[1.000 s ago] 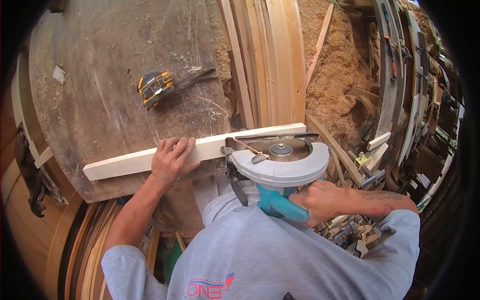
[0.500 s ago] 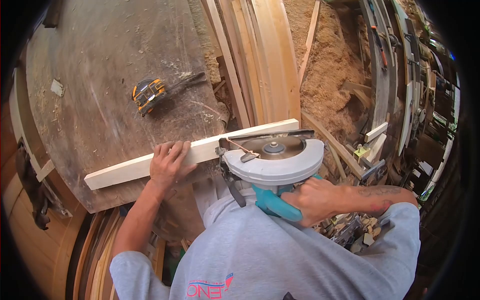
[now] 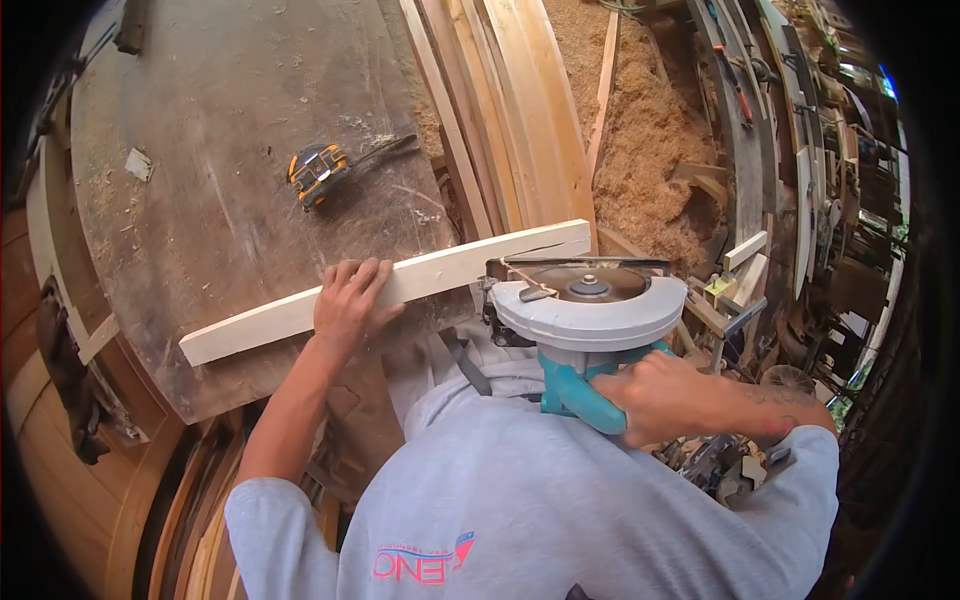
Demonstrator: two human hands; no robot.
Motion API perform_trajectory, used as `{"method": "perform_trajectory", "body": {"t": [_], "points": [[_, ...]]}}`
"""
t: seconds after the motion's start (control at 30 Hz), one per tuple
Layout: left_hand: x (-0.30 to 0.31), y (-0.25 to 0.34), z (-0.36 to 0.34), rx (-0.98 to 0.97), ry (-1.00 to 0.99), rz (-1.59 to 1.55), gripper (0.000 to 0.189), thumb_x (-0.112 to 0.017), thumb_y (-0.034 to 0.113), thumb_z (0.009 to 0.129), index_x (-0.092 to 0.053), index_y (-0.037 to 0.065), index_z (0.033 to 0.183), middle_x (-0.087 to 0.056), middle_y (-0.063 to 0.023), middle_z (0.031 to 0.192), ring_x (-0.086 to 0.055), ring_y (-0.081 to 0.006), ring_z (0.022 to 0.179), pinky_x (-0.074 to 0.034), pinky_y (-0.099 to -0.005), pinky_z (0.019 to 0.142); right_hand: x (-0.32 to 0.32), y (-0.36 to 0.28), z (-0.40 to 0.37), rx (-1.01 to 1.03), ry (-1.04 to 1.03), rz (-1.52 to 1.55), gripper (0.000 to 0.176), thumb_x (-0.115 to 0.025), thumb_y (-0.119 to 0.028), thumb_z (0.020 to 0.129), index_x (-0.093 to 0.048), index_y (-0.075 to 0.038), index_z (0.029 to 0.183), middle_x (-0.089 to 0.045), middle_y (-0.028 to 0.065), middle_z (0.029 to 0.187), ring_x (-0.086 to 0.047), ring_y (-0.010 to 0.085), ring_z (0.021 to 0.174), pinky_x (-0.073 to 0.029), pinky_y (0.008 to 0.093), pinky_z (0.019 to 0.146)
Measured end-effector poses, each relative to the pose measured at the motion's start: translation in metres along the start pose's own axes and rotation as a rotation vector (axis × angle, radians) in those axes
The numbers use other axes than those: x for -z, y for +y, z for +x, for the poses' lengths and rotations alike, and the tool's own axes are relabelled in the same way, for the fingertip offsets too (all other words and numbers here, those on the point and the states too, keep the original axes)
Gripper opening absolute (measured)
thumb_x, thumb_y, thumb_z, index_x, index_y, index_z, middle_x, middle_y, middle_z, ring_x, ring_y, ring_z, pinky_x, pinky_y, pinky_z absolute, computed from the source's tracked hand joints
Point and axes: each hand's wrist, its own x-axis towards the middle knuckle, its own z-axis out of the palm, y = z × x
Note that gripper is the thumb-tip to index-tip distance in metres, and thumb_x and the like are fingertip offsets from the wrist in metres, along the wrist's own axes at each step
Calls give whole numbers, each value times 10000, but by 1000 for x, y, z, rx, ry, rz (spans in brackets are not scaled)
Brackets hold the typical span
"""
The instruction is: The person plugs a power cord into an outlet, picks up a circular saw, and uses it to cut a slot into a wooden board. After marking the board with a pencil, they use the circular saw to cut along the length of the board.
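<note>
A long pale wooden board (image 3: 450, 272) lies across the near edge of the workbench (image 3: 210, 220), its right end sticking out past the bench. My left hand (image 3: 352, 297) grips the board near its middle, fingers over the top. By its teal handle, my right hand (image 3: 650, 395) holds a circular saw (image 3: 600, 322) with a grey guard. The saw is beside the board's right end, on the near side, its round blade (image 3: 610, 285) facing up into view. A thin dark line like a cut shows on the board's top near that end.
On the bench lies a yellow and black tape measure (image 3: 318, 176) beside a dark strip. Long planks (image 3: 535, 120) extend away beyond the board, next to a sawdust heap (image 3: 650, 150). Scrap wood and offcuts crowd the right side, with an orange-handled tool (image 3: 735, 85).
The saw in my right hand has moved right and off the board toward me, uncovering the dark line. My left hand remains on the board. The view has shifted slightly.
</note>
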Motion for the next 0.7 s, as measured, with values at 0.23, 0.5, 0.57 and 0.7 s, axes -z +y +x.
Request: {"method": "perform_trajectory", "body": {"t": [0.23, 0.5, 0.57, 0.7], "points": [[7, 2, 8, 25, -28, -57, 625, -845, 283, 671, -641, 73, 1223, -619, -71, 1195, -544, -297, 1097, -453, -421, 969, -68, -26, -51, -100, 351, 135, 244, -665, -110, 709, -619, -39, 939, -654, 222, 653, -657, 449, 627, -547, 542, 627], [-11, -7, 0, -53, 36, 39, 618, -829, 316, 711, -626, 63, 1237, -606, -77, 1206, -551, -293, 1095, -444, -420, 965, -138, -45, -64, -144, 624, 183, 231, -691, -110, 698, -601, -36, 898, -649, 220, 651, -665, 442, 634, -555, 531, 618], [-16, -9, -2, -96, 80, 47, 629, -829, 313, 712, -619, 54, 1244, -604, -89, 1213, -556, -297, 1102, -443, -424, 967, -151, -48, -63, -153, 659, 185, 227, -692, -107, 695, -596, -31, 887, -648, 221, 651, -667, 442, 635, -556, 531, 617], [-16, -9, -6, -115, 151, 45, 657, -835, 292, 707, -597, 43, 1267, -599, -117, 1218, -569, -308, 1111, -442, -431, 970, -165, -51, -62, -164, 709, 171, 222, -695, -104, 695, -584, -16, 866, -645, 226, 650, -669, 444, 637, -557, 532, 619]]}}
